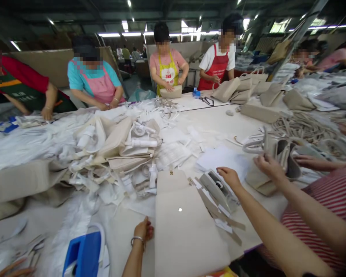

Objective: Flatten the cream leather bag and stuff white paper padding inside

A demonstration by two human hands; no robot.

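In front of me a beige handbag (187,231) lies flat, its flap spread away from me, with a small metal clasp (171,172) at the far end and a little white mark on the panel. My left hand (143,230), with a bracelet at the wrist, is beside the bag's left edge with its fingers curled in; whether they hold anything is hidden. My right hand (229,178) reaches out over a grey tape dispenser (217,186), fingers stretched toward the white sheets (223,159). Beige strips (216,207) with white paper pieces lie between bag and dispenser.
A blue tape dispenser (83,254) stands front left, near scissors (36,246). Wrapped bags (121,142) and plastic are heaped to the left. At my right a co-worker in a striped shirt (320,204) handles another bag (265,177). Several people work across the table.
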